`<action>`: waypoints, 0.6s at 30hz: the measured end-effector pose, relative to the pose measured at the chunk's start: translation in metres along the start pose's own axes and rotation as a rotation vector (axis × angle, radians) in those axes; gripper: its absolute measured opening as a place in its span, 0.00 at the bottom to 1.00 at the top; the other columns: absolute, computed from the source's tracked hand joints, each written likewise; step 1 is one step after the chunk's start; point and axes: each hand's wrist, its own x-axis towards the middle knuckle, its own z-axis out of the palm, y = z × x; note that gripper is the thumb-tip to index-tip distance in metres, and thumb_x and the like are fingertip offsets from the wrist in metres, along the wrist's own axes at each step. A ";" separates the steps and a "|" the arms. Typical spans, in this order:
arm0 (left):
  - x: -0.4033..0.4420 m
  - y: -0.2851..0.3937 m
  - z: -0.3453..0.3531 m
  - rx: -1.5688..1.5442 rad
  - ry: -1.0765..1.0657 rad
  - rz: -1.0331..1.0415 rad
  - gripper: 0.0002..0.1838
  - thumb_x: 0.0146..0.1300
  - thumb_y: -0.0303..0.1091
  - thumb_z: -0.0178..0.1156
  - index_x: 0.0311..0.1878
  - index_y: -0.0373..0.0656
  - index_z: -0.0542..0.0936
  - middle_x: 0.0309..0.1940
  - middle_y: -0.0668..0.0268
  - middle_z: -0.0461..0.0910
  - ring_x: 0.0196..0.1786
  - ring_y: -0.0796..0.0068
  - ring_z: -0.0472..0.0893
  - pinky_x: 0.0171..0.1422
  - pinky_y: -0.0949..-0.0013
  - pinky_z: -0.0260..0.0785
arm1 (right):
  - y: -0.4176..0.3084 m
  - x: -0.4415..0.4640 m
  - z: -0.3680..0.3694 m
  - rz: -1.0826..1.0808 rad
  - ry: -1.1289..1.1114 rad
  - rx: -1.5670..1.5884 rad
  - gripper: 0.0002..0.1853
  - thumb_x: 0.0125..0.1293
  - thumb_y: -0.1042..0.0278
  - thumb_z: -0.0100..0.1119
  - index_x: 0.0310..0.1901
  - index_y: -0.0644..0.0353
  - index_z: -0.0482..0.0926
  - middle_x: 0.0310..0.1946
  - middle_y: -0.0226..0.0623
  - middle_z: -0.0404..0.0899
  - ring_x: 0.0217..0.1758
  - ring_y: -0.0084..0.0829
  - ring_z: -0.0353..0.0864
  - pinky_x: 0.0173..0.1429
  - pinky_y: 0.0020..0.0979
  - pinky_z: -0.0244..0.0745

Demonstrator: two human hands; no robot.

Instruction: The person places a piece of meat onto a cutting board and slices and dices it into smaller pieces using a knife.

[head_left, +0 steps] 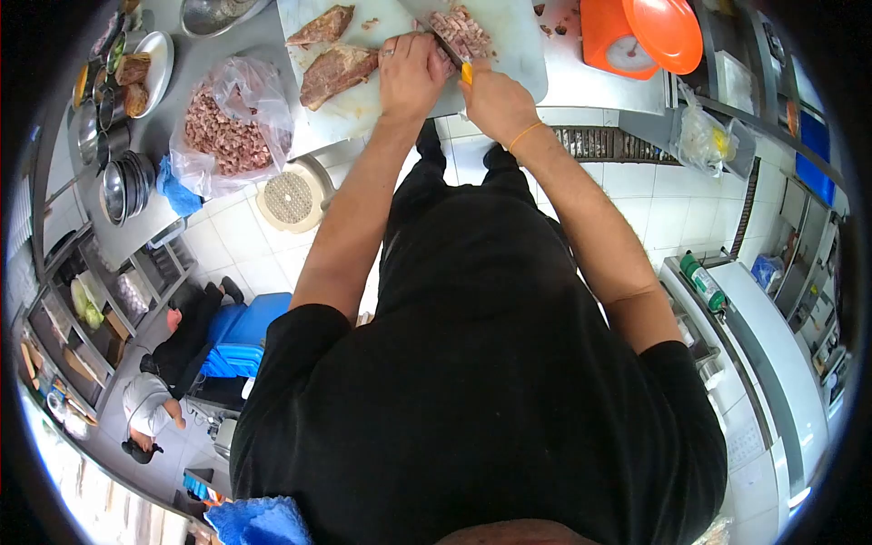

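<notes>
My left hand [409, 74] presses down with curled fingers on a piece of meat [442, 62], partly hidden beneath it, on the white cutting board [527, 64]. My right hand [500, 104] grips a knife [467, 73] by its yellow handle, the blade close beside my left fingers. Just beyond the blade lies a heap of diced meat [461, 33]. Left of my left hand rest a large chunk of cooked meat [336, 76] and a smaller chunk [320, 25].
A clear plastic bag [277, 118] of diced meat sits on the steel counter, left of the board. An orange scale [627, 45] stands to the right. Metal bowls [127, 186] and a white plate [162, 68] are farther left. Another person [150, 404] is at lower left.
</notes>
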 end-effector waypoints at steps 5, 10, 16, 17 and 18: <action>-0.009 -0.005 -0.008 -0.020 0.047 0.008 0.10 0.69 0.28 0.61 0.51 0.40 0.82 0.48 0.54 0.84 0.53 0.47 0.79 0.61 0.48 0.72 | -0.011 -0.036 -0.044 0.078 -0.080 -0.049 0.17 0.80 0.59 0.54 0.52 0.70 0.73 0.33 0.58 0.88 0.40 0.58 0.90 0.46 0.55 0.83; -0.007 -0.002 -0.010 0.065 -0.001 -0.011 0.11 0.68 0.29 0.61 0.52 0.40 0.82 0.49 0.54 0.84 0.54 0.46 0.79 0.62 0.47 0.71 | -0.009 -0.085 -0.056 0.096 -0.141 -0.114 0.18 0.79 0.59 0.55 0.53 0.69 0.72 0.31 0.56 0.87 0.37 0.57 0.90 0.42 0.55 0.83; -0.004 0.001 -0.012 0.100 -0.050 0.004 0.13 0.64 0.28 0.62 0.52 0.41 0.81 0.50 0.54 0.83 0.54 0.47 0.79 0.62 0.46 0.70 | -0.012 -0.099 -0.050 0.122 -0.174 -0.104 0.16 0.79 0.62 0.54 0.52 0.70 0.72 0.31 0.57 0.87 0.37 0.56 0.90 0.42 0.55 0.83; -0.003 0.002 -0.014 0.109 -0.071 0.000 0.14 0.64 0.27 0.63 0.52 0.41 0.81 0.50 0.54 0.83 0.54 0.47 0.79 0.62 0.46 0.70 | -0.011 -0.095 -0.046 0.127 -0.184 -0.094 0.15 0.79 0.62 0.53 0.52 0.70 0.72 0.32 0.57 0.87 0.37 0.57 0.90 0.42 0.56 0.83; -0.002 0.004 -0.016 0.119 -0.092 -0.004 0.14 0.63 0.27 0.63 0.52 0.42 0.81 0.50 0.55 0.83 0.54 0.47 0.79 0.62 0.46 0.70 | -0.008 -0.088 -0.036 0.118 -0.162 -0.077 0.16 0.79 0.61 0.54 0.53 0.70 0.71 0.32 0.57 0.87 0.37 0.57 0.90 0.42 0.56 0.83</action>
